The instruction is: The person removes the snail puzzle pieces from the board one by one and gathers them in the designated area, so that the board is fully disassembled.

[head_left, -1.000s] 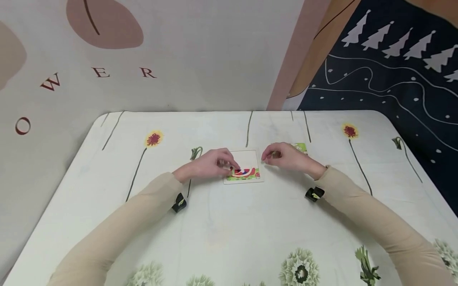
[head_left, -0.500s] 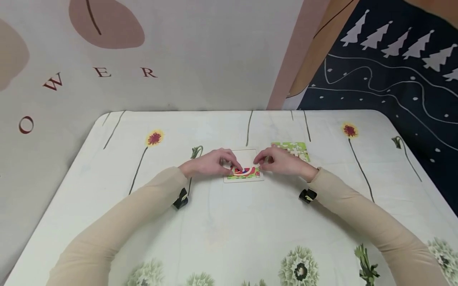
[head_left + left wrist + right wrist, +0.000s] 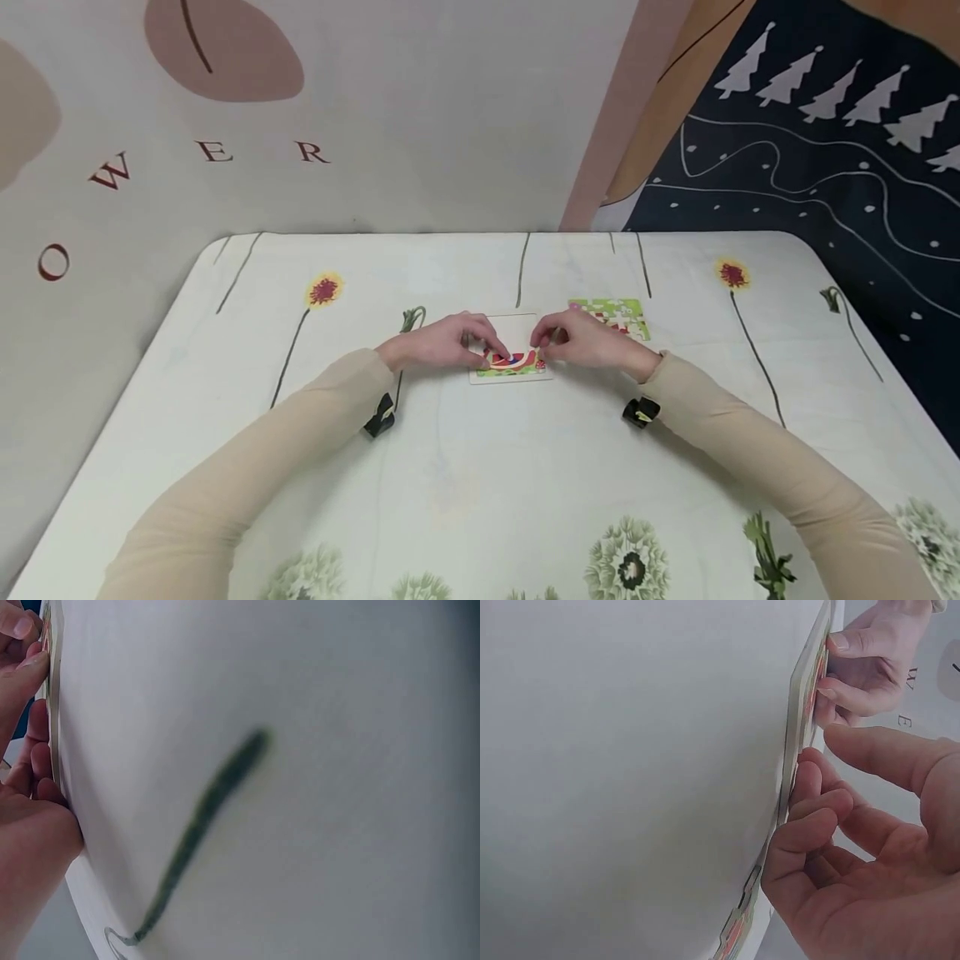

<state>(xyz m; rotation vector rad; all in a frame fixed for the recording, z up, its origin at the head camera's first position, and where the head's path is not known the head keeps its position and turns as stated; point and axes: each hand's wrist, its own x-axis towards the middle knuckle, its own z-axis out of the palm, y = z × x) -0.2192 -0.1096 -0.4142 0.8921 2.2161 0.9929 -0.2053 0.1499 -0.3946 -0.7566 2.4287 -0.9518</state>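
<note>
A partly filled jigsaw puzzle [image 3: 513,373] lies in a pale tray [image 3: 517,329], its lower strip showing green, red, white and blue pieces. My left hand [image 3: 455,340] is at the puzzle's left side, thumb and index finger spread and touching the pieces. From the right, my right hand [image 3: 588,337] reaches to the tray's right edge. In the right wrist view the right hand [image 3: 870,847] has its thumb and index fingertip close together at the tray rim; I cannot tell whether a small piece sits between them. The left hand [image 3: 870,660] shows across the tray there.
A green patch of puzzle pieces [image 3: 626,312] lies behind and right of the tray, partly covered by my right hand. The table wears a white flower-print cloth [image 3: 450,467]. A printed pale wall hanging [image 3: 420,117] rises behind the table.
My right hand has moved left and slightly down to the tray's right edge, uncovering more of the green puzzle pieces. The left index fingertip has shifted a little right over the puzzle.
</note>
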